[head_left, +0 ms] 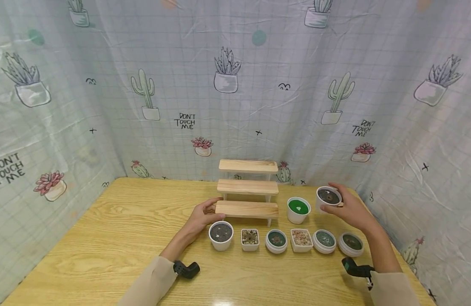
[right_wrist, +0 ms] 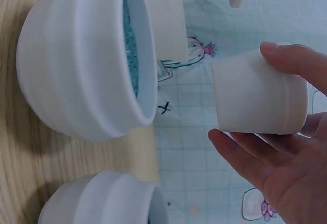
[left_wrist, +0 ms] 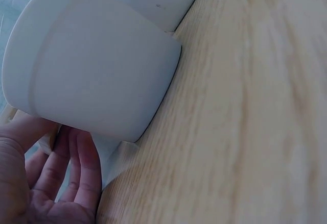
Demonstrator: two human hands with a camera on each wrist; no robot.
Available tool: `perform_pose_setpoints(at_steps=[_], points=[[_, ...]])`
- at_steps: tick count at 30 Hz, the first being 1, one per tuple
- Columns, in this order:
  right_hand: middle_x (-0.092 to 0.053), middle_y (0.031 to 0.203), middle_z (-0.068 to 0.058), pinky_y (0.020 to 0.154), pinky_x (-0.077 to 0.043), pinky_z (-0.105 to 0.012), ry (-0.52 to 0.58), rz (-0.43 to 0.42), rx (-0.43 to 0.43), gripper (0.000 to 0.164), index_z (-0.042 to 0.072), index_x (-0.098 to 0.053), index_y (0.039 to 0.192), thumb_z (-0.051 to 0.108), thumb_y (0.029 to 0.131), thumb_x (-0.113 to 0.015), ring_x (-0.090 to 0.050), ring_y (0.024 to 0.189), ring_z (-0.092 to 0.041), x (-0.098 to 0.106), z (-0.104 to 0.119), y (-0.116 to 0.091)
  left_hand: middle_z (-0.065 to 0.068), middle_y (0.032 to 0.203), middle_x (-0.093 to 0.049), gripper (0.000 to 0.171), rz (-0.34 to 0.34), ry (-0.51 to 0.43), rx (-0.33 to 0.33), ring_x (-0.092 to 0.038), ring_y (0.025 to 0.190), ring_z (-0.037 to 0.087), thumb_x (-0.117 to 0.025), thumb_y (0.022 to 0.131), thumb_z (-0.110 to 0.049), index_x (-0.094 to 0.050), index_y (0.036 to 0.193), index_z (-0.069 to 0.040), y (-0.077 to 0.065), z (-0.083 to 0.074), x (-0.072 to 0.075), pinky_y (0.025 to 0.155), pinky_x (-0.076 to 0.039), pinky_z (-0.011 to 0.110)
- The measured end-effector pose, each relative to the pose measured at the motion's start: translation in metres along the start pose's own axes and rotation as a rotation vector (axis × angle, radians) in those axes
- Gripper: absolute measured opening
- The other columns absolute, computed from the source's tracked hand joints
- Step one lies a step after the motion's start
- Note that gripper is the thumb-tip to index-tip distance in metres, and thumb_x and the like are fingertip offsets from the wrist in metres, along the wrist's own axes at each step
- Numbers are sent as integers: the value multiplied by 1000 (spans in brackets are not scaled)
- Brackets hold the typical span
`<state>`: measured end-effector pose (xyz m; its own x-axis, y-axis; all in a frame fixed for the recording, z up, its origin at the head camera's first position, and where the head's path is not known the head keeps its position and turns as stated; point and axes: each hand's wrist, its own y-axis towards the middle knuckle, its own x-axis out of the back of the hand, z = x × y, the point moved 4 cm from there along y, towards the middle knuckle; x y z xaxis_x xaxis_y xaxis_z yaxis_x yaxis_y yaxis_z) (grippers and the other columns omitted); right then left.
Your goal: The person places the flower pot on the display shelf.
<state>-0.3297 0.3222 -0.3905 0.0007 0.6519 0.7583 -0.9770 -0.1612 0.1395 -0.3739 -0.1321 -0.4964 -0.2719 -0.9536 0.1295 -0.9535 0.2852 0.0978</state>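
Observation:
My right hand point(head_left: 348, 207) holds a round white pot point(head_left: 322, 205) filled with dark gravel, near the table's back right. In the right wrist view, the fingers and thumb wrap round this pot point(right_wrist: 250, 96), raised off the wood. My left hand point(head_left: 202, 218) grips the left end of the lowest board of a three-step wooden display stand point(head_left: 247, 209). The left wrist view has the fingers point(left_wrist: 84, 168) behind the board's end, partly hidden by a white pot point(left_wrist: 102, 66). That pot with grey gravel point(head_left: 221, 233) stands right beside the left hand.
Along the stand's front runs a row: a square pebble pot point(head_left: 250, 240), a round pot with green gravel point(head_left: 276, 241), a square pot of pinkish stones point(head_left: 301, 240) and two round pots point(head_left: 324, 241). A green-filled pot point(head_left: 298, 210) stands right of the stand. A printed curtain point(head_left: 228, 110) hangs behind.

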Motion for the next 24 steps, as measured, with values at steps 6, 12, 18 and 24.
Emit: perform_pose_setpoints(at_steps=[6,12,18,24], points=[[-50,144,-30,87,-55,-46,27,-24,37,83,-1,-30,157,33,96,-75,-59,122,-46,2,8,-2,0,90,-61,70,-1,-2,1,-56,79,9,-82,89,-21,-52,151,-17,-2,-1,0,79,-50,24],[-54,140,-29,86,-54,-43,39,-6,66,79,-1,-33,154,30,95,-76,-61,120,-44,-3,15,-1,0,92,-64,71,12,-15,3,-58,84,10,-82,89,-21,-49,153,-15,-2,0,-1,82,-50,25],[-54,140,-30,88,-56,-49,26,1,67,81,-2,-31,155,29,95,-76,-61,121,-45,-9,22,2,-1,89,-61,71,10,-11,0,-54,80,9,-82,90,-21,-49,153,-15,-2,-2,-1,79,-48,24],[-54,141,-29,92,-55,-53,2,-8,81,79,-2,-35,153,30,94,-77,-60,122,-45,-12,30,7,-1,92,-64,72,6,-15,6,-58,86,10,-83,89,-21,-50,153,-15,-2,-1,-1,82,-50,25]])
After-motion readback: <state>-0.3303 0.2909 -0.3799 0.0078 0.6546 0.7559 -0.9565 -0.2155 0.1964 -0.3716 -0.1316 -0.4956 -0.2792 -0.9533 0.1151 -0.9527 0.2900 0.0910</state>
